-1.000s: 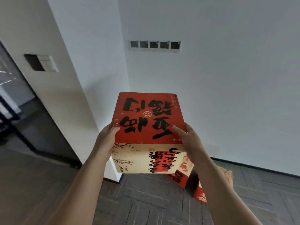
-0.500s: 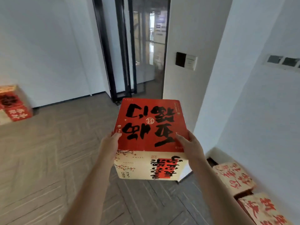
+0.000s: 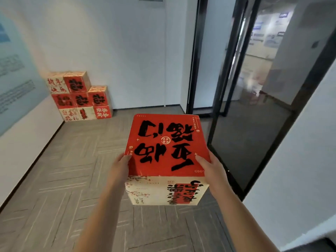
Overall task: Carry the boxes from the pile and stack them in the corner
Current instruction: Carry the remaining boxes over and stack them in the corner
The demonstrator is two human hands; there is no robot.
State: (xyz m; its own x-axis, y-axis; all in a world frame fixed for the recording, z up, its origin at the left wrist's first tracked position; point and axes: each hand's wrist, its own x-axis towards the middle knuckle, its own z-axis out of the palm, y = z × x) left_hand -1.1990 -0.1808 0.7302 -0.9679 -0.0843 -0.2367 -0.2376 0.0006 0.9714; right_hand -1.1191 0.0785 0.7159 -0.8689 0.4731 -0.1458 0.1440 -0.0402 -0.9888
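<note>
Carrying box [image 3: 166, 144] out front, above the floor: left grip [image 3: 120, 168] & right grip [image 3: 211, 170] clamp opp. sides, thumbs over red top. I'd hold it level, clear the glass door [image 3: 254, 115], aim for corner stack [image 3: 80, 96] far left.

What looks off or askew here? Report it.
Nothing damaged or spilled. The carried box, held between left hand and right hand, has its lettering upside down from this view. The corner stack is stepped: its top row stops short on the right.
</note>
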